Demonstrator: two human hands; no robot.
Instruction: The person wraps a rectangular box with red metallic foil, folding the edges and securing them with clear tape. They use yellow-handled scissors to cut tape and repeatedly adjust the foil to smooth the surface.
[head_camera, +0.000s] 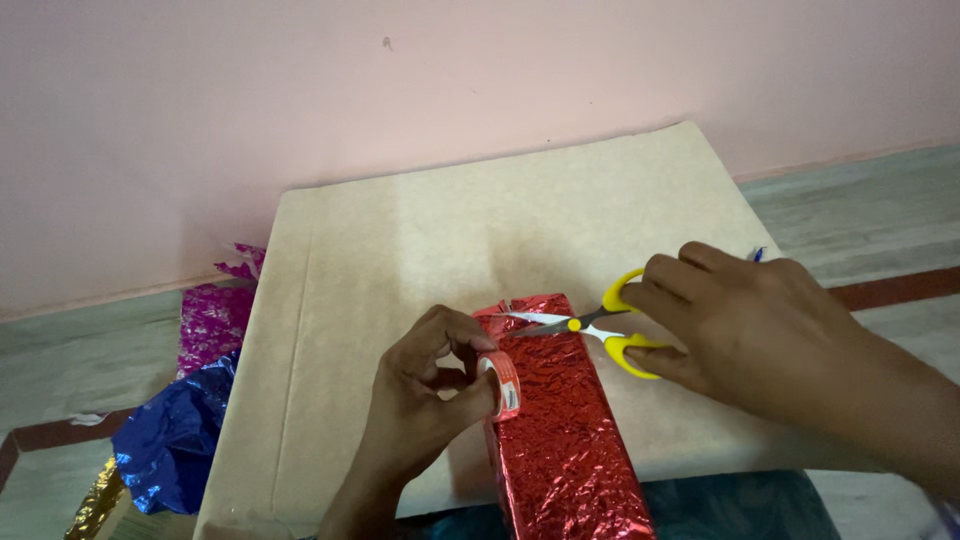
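Observation:
A long box wrapped in crinkled red foil (565, 440) lies on a tan cardboard sheet (420, 230). My left hand (420, 400) pinches a small roll of clear tape (503, 385) against the box's left edge near its far end. My right hand (740, 330) grips yellow-handled scissors (590, 325), whose blades are parted over the far end of the box, close to the tape roll.
Crumpled foil sheets lie on the floor left of the cardboard: magenta (215, 315), blue (175, 440) and a bit of gold (95, 500). A pink wall (400, 80) rises behind. Dark teal material (740, 505) shows under the cardboard's near edge.

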